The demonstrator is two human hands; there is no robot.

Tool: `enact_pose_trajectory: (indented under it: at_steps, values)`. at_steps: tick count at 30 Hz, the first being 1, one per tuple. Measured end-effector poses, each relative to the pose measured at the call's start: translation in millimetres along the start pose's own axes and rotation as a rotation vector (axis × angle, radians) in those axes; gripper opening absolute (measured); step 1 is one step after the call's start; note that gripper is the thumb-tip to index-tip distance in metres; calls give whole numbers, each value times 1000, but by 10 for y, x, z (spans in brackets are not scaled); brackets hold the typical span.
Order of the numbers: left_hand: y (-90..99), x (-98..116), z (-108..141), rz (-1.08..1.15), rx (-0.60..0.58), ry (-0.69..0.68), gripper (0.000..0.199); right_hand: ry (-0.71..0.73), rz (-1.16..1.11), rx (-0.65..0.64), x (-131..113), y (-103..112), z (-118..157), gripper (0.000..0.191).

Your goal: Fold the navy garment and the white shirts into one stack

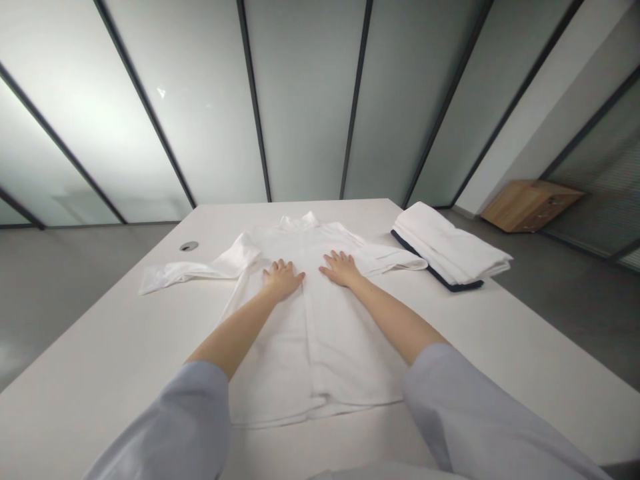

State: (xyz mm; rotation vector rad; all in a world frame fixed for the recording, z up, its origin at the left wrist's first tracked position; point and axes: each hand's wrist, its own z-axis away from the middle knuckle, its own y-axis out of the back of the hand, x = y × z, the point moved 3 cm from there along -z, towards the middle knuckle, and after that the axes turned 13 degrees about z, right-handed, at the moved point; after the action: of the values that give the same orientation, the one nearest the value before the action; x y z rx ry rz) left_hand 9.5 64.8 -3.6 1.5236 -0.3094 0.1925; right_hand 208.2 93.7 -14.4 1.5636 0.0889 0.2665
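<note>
Live: left hand (283, 279) and right hand (341, 268) lie open, palms flat | white long-sleeved cotton shirt (315, 347) spread beneath them on white table (500, 353) | light, soft, limp cloth, best pinched at the far collar (299, 221)

Parts of the white collared shirt (313, 347) are hidden beneath the left hand (283, 279) and the right hand (341, 268). The left sleeve (170, 427) and right sleeve (480, 413) are cut off by the bottom edge, as is the near side of the surface (100, 373). The number of layers in the folded white stack (450, 243) cannot be told, and the markings on the wooden cabinet (530, 205) are too small to be made out.
</note>
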Motion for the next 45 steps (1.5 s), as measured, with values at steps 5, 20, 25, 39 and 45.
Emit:
enact_pose_trajectory:
  at_steps: [5, 20, 25, 39, 45]
  values:
    - [-46, -125, 5, -27, -14, -20, 74, -16, -8, 201, 157, 54, -4, 46]
    - [-38, -160, 8, -25, 33, -70, 71, -530, -127, 129, 1265, 47, 258, 37]
    - [-31, -175, 21, -23, 47, -81, 70, -393, -224, 56, 1290, 95, 197, 37]
    - [-13, -193, 36, 61, 91, -106, 61, -595, -159, 332, 1009, 441, 263, 41]
    - [57, -292, -25, 536, 174, -146, 54, 158, -608, 258, 108, 671, 374, 40]
